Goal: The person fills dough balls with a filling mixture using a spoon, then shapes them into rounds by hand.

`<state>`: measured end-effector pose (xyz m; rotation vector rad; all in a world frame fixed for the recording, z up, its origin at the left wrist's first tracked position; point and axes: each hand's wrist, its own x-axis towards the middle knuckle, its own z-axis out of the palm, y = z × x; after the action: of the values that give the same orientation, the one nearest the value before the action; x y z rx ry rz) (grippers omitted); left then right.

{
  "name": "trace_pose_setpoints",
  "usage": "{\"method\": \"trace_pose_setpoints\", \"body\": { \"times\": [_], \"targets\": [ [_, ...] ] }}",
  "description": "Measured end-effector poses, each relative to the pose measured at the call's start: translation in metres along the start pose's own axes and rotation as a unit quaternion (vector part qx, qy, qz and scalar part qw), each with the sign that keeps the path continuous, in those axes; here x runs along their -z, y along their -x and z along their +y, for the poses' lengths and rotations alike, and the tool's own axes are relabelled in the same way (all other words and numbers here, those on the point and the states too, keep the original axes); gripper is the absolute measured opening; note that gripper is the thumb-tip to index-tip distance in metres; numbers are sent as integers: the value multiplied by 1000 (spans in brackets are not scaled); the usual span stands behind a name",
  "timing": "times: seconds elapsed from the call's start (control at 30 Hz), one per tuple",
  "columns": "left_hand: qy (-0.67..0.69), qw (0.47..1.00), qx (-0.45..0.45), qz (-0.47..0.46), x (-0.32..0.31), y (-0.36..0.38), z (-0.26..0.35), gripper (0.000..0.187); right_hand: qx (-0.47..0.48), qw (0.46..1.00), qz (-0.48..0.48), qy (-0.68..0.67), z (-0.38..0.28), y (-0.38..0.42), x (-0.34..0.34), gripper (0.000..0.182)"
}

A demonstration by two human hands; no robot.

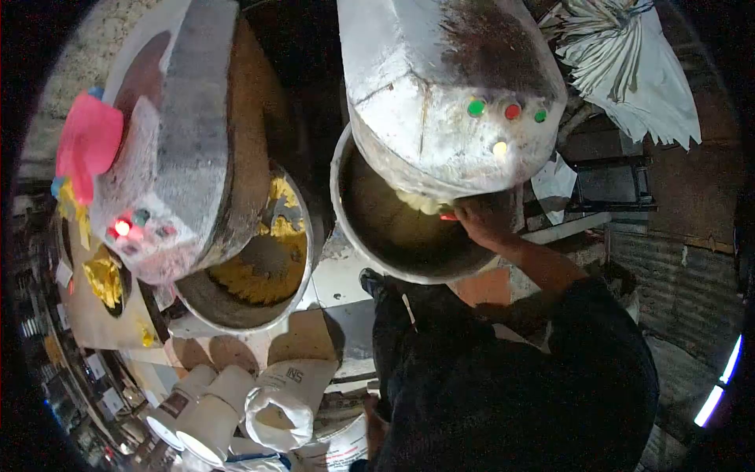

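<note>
My right hand point(481, 226) reaches over the rim of a large metal mixing bowl point(340, 197), its fingers closed on a small red object point(448, 216), mostly hidden. Just beyond my fingertips, a lump of pale dough point(417, 202) shows under the mixer head point(440, 118). The inside of this bowl is dark with a yellowish tinge. My left hand point(376, 425) hangs low beside my body, close to a white bucket point(342, 450); its fingers are mostly hidden.
To the left stands a second mixer point(189, 149) with its bowl point(303, 287) holding yellow dough point(275, 271). A pink plastic scoop point(88, 138) rests against it. White buckets point(208, 425) and an open sack point(291, 397) stand below. White sacks point(629, 71) hang at right.
</note>
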<state>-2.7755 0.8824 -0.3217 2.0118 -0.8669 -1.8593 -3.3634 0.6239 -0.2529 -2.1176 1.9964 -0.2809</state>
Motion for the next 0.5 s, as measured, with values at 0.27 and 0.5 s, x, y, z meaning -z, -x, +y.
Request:
{"method": "trace_pose_setpoints", "body": {
  "times": [0.27,0.5],
  "targets": [
    [142,981,28,131,28,15,7,25,70,989,34,-122,-96,-6,-14,21],
    [117,974,-103,163,-5,13,114,22,-62,993,-99,-20,-57,-11,-56,44]
  ]
}}
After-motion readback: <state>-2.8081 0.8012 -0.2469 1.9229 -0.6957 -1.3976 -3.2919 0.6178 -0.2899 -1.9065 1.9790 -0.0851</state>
